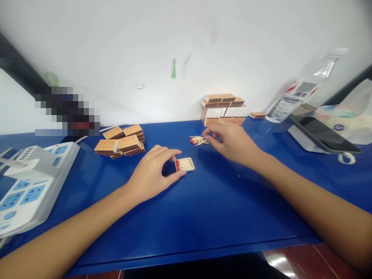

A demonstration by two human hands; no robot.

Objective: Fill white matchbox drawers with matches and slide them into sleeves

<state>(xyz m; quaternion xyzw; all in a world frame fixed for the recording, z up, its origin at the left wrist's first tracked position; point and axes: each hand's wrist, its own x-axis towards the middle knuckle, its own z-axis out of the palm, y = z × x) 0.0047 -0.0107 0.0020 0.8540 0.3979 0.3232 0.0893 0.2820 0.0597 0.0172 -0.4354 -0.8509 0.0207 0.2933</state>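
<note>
On the blue table lies a small white matchbox tray [190, 168] filled with red-tipped matches [182, 164]. My left hand [155, 169] grips this tray, thumb on its near side and fingers at its far left corner. A loose pile of matches [198, 141] is spread on the table behind the tray. At the right end of that pile is my right hand [228, 141], its fingers bent and the fingertips drawn close together. Whether a match is between those fingertips is too small to make out.
Closed matchboxes [128, 143] are heaped at the left. More matchboxes [223, 100] are stacked against the wall, with a single matchbox [257, 115] beside them. A plastic bottle [302, 93] and a phone [325, 133] stand at the right; a power strip [37, 190] lies at the left.
</note>
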